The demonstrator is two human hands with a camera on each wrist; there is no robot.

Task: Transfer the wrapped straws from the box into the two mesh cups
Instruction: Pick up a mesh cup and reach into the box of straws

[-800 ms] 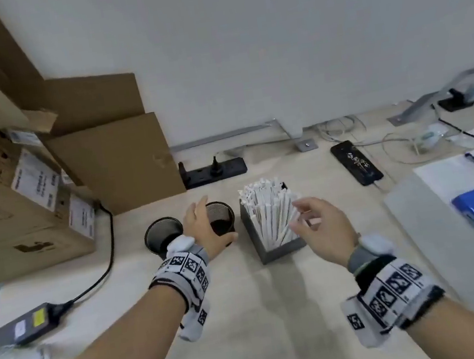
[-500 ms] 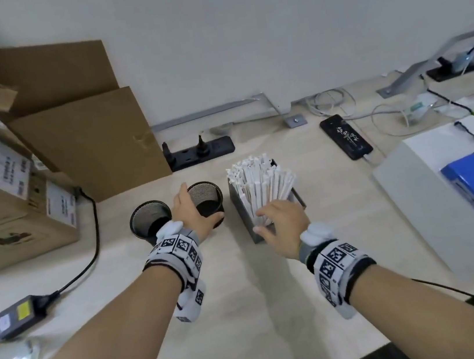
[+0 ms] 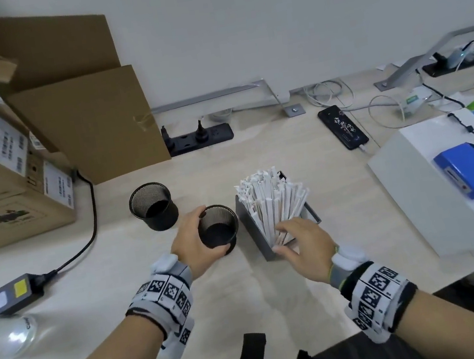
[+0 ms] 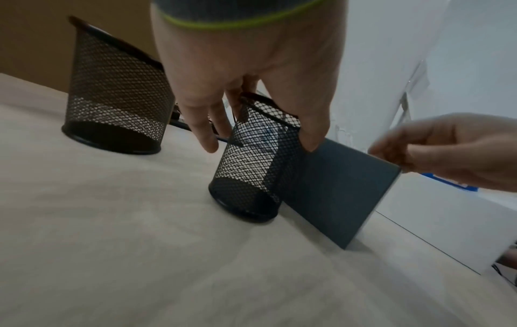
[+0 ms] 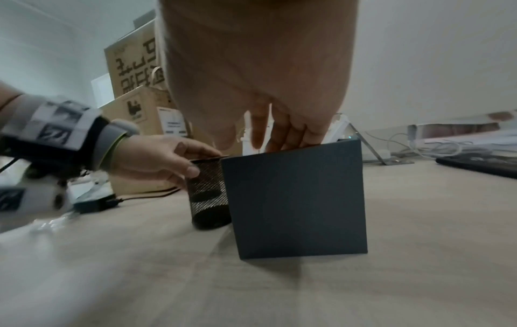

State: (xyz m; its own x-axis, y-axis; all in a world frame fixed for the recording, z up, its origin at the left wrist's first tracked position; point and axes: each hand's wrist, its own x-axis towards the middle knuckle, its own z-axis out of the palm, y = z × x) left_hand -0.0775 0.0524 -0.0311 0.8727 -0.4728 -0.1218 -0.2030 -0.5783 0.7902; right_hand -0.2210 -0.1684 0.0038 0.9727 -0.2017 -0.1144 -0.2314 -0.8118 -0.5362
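Observation:
Two black mesh cups stand on the pale table. The far cup (image 3: 152, 206) (image 4: 112, 106) is empty and stands alone. My left hand (image 3: 192, 240) (image 4: 238, 66) grips the near cup (image 3: 218, 230) (image 4: 251, 159) (image 5: 207, 194), thumb on one side and fingers on the other; it stands right against the dark grey box (image 3: 264, 242) (image 4: 335, 192) (image 5: 296, 199). The box is packed with upright white wrapped straws (image 3: 272, 198) (image 5: 246, 132). My right hand (image 3: 302, 240) (image 5: 251, 77) reaches over the box's near edge and pinches some straws between thumb and fingers.
Cardboard boxes (image 3: 10, 180) stack at the left, with a power brick (image 3: 5, 295) and its cable in front. A power strip (image 3: 199, 139) and a phone (image 3: 342, 128) lie at the back. A white box (image 3: 432, 191) carrying a blue pack (image 3: 471, 167) stands at the right.
My left hand has drawn the near cup toward me, beside the box. My right hand has dropped from above the straws down into them at the box's near edge.

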